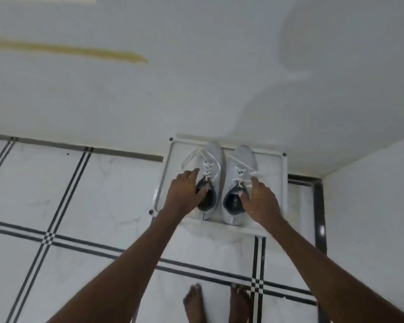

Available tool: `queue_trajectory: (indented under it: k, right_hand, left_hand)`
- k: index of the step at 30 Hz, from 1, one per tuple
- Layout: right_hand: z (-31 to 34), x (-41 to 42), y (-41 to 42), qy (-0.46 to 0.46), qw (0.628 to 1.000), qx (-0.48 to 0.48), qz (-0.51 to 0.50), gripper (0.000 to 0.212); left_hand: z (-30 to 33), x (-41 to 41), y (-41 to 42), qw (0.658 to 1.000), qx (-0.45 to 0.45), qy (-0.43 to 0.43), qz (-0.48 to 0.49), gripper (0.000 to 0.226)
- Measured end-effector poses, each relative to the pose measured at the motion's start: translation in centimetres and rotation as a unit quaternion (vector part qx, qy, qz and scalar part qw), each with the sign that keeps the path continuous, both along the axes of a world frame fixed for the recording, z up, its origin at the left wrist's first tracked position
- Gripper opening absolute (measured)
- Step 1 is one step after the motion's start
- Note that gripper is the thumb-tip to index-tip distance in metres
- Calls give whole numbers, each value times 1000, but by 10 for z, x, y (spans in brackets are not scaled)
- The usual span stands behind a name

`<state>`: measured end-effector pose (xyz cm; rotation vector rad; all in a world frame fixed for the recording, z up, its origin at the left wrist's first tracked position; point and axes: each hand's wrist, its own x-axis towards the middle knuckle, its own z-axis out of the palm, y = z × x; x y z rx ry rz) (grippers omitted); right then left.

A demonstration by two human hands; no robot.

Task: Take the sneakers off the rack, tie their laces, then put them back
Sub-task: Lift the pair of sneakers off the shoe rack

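Two white sneakers stand side by side, toes to the wall, on a white rack [282, 183]. Their laces hang loose and untied. My left hand [184, 194] rests over the left sneaker [211, 164], fingers on its outer side and thumb at the collar opening. My right hand [260, 201] is over the right sneaker [240, 164], thumb at the collar and fingers spread on the outer side near a loose lace. Whether either hand has a firm grip is unclear; both sneakers sit flat on the rack.
The rack stands against a white wall [196, 78] in a corner, with another wall [371, 206] close on the right. The floor [79, 206] is white tile with black lines. My bare feet [217, 304] stand just in front of the rack.
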<state>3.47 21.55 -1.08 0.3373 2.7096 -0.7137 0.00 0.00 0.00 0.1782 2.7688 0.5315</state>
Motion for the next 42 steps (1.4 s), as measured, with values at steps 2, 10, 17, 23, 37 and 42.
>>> queue_trajectory:
  k: [2,10,17,23,37,42]
  right_hand:
    - [-42,-2,-4,-30,998,-6,-51,47]
    - [-111,-7,-5,-53,981,-20,-188,30]
    - [-103,6,-13,-29,980,-23,-198,17]
    - [-67,47,-21,25,983,-19,-180,15]
    - [-38,223,-32,99,977,-56,-180,16]
    - [-58,307,-36,87,979,-61,-174,14]
  left_hand:
    - [-45,-5,-1,996,18,-78,25,71]
    - [-115,-12,-4,994,37,-53,93,42]
    - [-109,0,-9,989,71,-32,126,35]
    - [-72,39,-21,980,136,-9,147,44]
    - [-43,235,-56,976,139,18,169,52]
    - [-64,323,-68,972,147,3,185,52]
